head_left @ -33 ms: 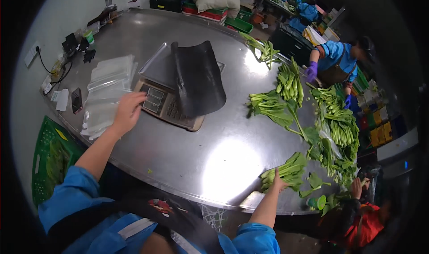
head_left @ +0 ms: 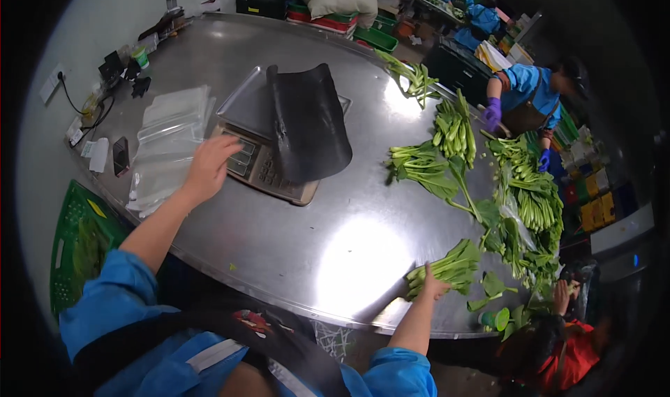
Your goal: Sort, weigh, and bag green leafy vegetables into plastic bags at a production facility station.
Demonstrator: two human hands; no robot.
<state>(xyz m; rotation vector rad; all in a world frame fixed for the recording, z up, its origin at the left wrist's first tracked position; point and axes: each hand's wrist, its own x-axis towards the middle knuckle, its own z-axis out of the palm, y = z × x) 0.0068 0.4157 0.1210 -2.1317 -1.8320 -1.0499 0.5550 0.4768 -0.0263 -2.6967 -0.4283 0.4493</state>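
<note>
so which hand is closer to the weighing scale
Left. The left hand hovers at the weighing scale by its keypad edge; the right hand is far off, on a bunch of greens.

A single head-worn fisheye looks steeply down, close over the steel table [head_left: 279,243], facing across it.

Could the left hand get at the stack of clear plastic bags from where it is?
Probably yes: the left hand hovers at the edge of the stack of clear plastic bags, and nothing lies between them.
</note>
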